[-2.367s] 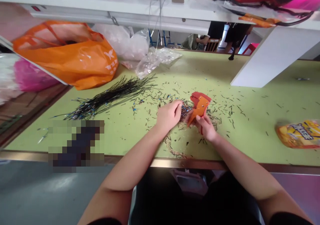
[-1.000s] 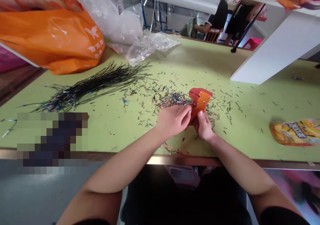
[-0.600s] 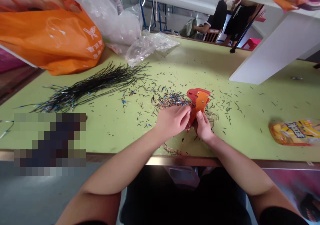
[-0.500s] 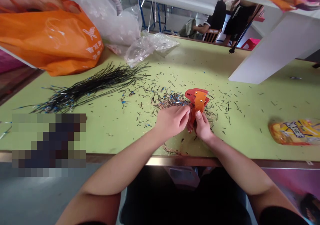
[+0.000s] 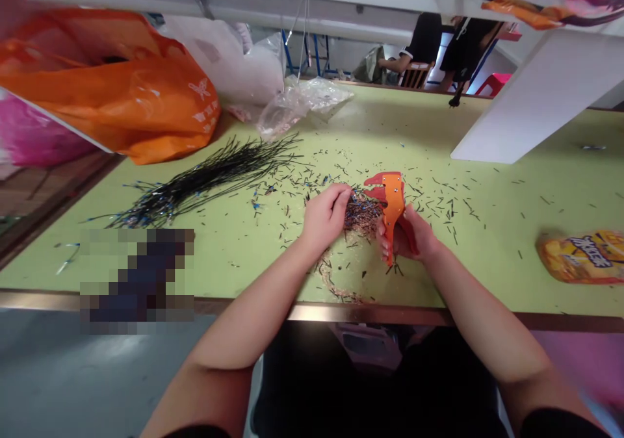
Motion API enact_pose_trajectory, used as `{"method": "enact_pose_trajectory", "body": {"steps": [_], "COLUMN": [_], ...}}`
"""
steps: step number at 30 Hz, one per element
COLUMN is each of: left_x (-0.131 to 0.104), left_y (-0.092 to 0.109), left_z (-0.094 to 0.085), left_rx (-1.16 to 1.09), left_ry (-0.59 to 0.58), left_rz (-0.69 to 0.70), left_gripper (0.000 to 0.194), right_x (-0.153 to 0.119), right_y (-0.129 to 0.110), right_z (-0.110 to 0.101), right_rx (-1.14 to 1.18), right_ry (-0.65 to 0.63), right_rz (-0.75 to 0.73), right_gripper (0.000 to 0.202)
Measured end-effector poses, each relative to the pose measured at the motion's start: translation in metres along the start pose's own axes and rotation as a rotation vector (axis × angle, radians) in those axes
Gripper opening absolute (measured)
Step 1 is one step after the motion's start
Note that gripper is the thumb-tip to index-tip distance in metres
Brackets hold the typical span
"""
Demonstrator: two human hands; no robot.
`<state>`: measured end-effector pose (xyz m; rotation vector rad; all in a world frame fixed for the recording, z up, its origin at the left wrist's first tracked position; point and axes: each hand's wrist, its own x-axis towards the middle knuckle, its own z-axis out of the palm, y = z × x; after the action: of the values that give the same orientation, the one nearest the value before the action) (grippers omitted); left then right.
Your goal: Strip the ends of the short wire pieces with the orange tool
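Note:
My right hand [image 5: 407, 235] is wrapped round the handles of an orange and red wire stripper [image 5: 394, 197], whose head points up and whose jaws face left. Left of the tool, my left hand [image 5: 325, 212] has its fingers pressed together; anything between the fingertips is too small to name. A heap of short black, blue and copper-coloured scraps [image 5: 361, 216] lies on the green table [image 5: 234, 230] between my hands. A bundle of long black wires [image 5: 209, 175] with blue bits at its lower end rests at the left.
An orange bag [image 5: 160, 106] and clear plastic bags [image 5: 297, 103] stand at the back left. A white panel [image 5: 526, 100] rises at the back right. A yellow snack packet [image 5: 585, 256] lies far right. Two people are beyond the table.
My left hand has come away from the tool to the left. The stripper now stands more upright, and its handles are spread in my right hand. The view has shifted slightly.

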<state>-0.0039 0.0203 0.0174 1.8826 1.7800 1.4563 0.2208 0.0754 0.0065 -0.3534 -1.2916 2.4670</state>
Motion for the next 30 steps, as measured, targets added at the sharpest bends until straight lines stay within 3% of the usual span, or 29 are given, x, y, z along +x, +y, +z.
{"method": "enact_pose_trajectory", "body": {"steps": [7,15,19,30], "left_x": [0.0,0.005,0.007,0.004], "left_y": [0.001,0.012,0.015,0.005], "left_z": [-0.001,-0.013,-0.015,-0.009], "left_rx": [0.164,0.423,0.456,0.358], "left_ry": [-0.122,-0.283,-0.348,-0.262], "left_rz": [0.055,0.074,0.055,0.075], "left_gripper": [0.039,0.042,0.038,0.029], "right_x": [0.002,0.001,0.0,-0.002], "right_y": [0.011,0.01,0.008,0.0], "right_z": [-0.003,-0.007,-0.006,-0.005], "right_rx": [-0.018,-0.131,-0.152,-0.158], "right_ry": [-0.053,-0.007,0.026,0.081], "right_rz": [0.011,-0.01,0.014,0.071], "right_gripper": [0.071,0.058,0.061,0.064]}}
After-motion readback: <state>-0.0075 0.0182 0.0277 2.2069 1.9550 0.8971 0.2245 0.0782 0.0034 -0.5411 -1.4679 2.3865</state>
